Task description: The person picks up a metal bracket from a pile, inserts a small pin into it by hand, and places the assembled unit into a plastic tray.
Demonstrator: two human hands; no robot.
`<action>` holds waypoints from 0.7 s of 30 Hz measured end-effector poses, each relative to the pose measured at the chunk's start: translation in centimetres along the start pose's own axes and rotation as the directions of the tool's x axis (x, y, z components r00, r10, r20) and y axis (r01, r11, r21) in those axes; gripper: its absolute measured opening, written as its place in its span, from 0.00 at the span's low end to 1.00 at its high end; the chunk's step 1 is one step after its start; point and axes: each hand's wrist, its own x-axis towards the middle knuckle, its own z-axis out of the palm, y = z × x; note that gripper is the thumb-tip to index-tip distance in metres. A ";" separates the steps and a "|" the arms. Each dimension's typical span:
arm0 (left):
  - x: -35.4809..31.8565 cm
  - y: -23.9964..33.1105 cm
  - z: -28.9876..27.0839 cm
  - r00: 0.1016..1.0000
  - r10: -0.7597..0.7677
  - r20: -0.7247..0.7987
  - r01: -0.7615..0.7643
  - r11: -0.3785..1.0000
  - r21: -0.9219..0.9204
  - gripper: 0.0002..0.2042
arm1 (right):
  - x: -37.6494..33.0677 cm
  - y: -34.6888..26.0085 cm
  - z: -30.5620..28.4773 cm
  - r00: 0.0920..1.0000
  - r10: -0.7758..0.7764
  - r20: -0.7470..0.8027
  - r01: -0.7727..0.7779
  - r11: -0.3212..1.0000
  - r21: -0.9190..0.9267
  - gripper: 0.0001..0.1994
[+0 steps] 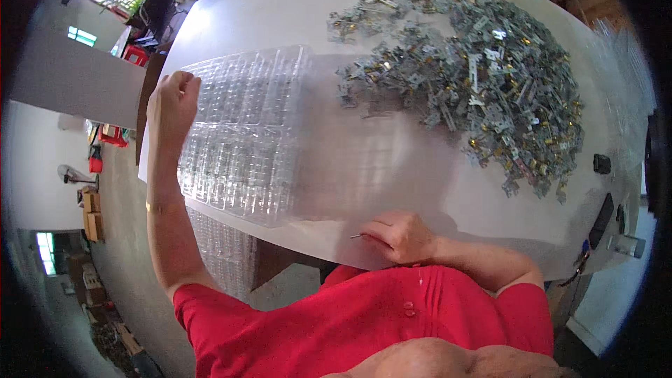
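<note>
My left hand is over the left edge of a clear plastic tray, its fingers curled together near the tray's far left corner. Whatever may be between those fingertips is too small or hidden to make out. Rows of narrow pockets run along the tray, which lies on the white table. Close to the table's front edge, my right hand is closed with a small thin metal part poking out from its fingers. A wide heap of small metal parts, grey with some brassy bits, spreads across the far right.
More clear trays sit lower, beside the table's front left edge. Along the right side of the table lie a small black object, a dark flat object and a clear cup-like container. Clear plastic sheeting hangs at the far right.
</note>
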 end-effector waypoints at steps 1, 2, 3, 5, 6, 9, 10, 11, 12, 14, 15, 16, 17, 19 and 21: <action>-1.9 3.7 -1.5 0.999 0.043 0.011 -0.043 0.999 -0.032 0.10 | -0.1 0.1 0.1 1.000 0.012 -0.009 -0.012 1.000 0.001 0.06; -3.8 6.9 -1.8 0.994 0.112 -0.011 -0.112 0.988 -0.103 0.08 | -0.2 0.2 0.1 0.999 0.002 -0.033 -0.001 0.999 0.039 0.06; -6.3 9.6 -2.6 0.986 0.164 -0.040 -0.169 0.973 -0.155 0.07 | -0.2 0.1 0.0 0.998 -0.027 -0.051 0.031 0.996 0.086 0.05; -10.9 14.9 -2.8 0.939 0.340 -0.049 -0.343 0.915 -0.214 0.07 | -0.3 0.0 -0.3 0.997 -0.025 -0.070 0.028 0.999 0.046 0.04; -12.6 17.0 -2.6 0.901 0.433 -0.038 -0.422 0.852 -0.309 0.08 | -0.4 -0.3 -0.3 0.996 -0.041 -0.078 0.042 0.999 0.010 0.05; -14.5 21.6 -1.0 0.885 0.460 0.070 -0.361 0.775 -0.519 0.07 | -0.6 0.3 0.9 0.988 -0.122 -0.091 0.121 0.993 -0.017 0.04; -14.2 22.5 0.8 0.893 0.446 0.058 -0.353 0.775 -0.524 0.06 | -0.8 0.3 0.9 0.988 -0.112 -0.105 0.111 0.994 -0.021 0.04; -13.6 23.1 3.0 0.902 0.429 0.043 -0.344 0.777 -0.527 0.05 | -0.9 0.3 0.8 0.989 -0.120 -0.086 0.122 0.992 0.015 0.04; -12.9 23.6 5.0 0.911 0.408 0.054 -0.317 0.780 -0.540 0.05 | -1.0 0.2 0.8 0.989 -0.133 -0.065 0.137 0.989 0.054 0.04; -11.6 24.5 8.6 0.912 0.404 0.067 -0.303 0.776 -0.553 0.05 | -1.2 -0.1 0.1 0.990 -0.117 -0.073 0.121 0.991 0.057 0.04; -11.2 24.7 9.9 0.917 0.388 0.090 -0.282 0.793 -0.540 0.05 | -1.2 -0.4 -0.1 0.992 -0.109 -0.070 0.113 0.991 0.065 0.04; -10.8 25.1 11.0 0.920 0.376 0.111 -0.265 0.805 -0.531 0.06 | -1.3 -0.3 -0.2 0.991 -0.101 -0.086 0.106 0.993 0.061 0.04; -10.5 25.3 11.6 0.913 0.392 0.111 -0.279 0.799 -0.532 0.06 | -1.4 -0.3 -0.3 0.993 -0.102 -0.051 0.105 0.992 0.065 0.04; -9.9 25.5 12.6 0.942 0.335 0.026 -0.280 0.824 -0.492 0.06 | -1.5 0.1 0.2 0.995 -0.098 -0.026 0.099 0.993 0.068 0.04; -8.6 25.5 13.0 0.951 0.308 -0.007 -0.278 0.848 -0.452 0.06 | -1.8 1.0 1.7 0.995 -0.095 -0.015 0.096 0.994 0.043 0.04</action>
